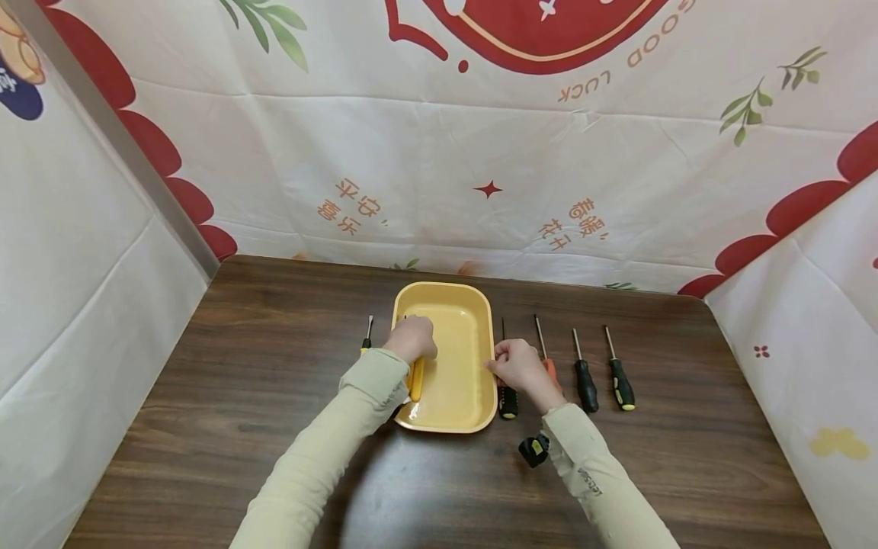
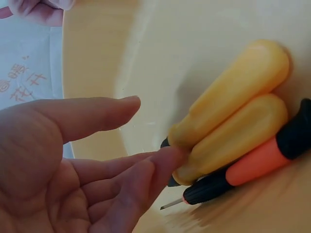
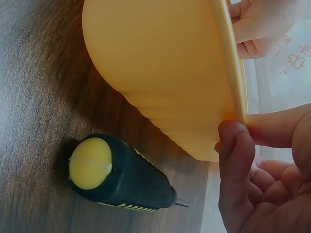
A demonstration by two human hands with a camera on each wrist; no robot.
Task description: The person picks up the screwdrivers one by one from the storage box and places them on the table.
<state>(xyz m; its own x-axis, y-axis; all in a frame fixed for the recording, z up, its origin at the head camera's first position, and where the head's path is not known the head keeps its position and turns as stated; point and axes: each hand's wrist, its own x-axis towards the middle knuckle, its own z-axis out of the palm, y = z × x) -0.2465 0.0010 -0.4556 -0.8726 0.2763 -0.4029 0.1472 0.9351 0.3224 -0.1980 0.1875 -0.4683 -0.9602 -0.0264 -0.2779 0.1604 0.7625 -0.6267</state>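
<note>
My right hand (image 1: 521,366) pinches the right rim of a yellow plastic tray (image 3: 160,63) between thumb and fingers. Over the tray's left side is my left hand (image 1: 414,338). In the left wrist view its thumb stands apart, while its fingertips are right at two yellow-handled screwdrivers (image 2: 238,87) lying side by side in the tray. Against them lies a screwdriver with an orange and black handle (image 2: 257,165). Just outside the tray, below my right hand, rests a black screwdriver with a yellow end cap (image 3: 121,172).
Right of the tray lie an orange-handled screwdriver (image 1: 550,372), a black-handled one (image 1: 586,387) and a black-and-green one (image 1: 620,385). A small black tape measure (image 1: 533,450) sits near my right sleeve. Left of the tray is another screwdriver (image 1: 367,341). Printed cloth (image 1: 425,168) hangs behind the wooden table (image 1: 261,366).
</note>
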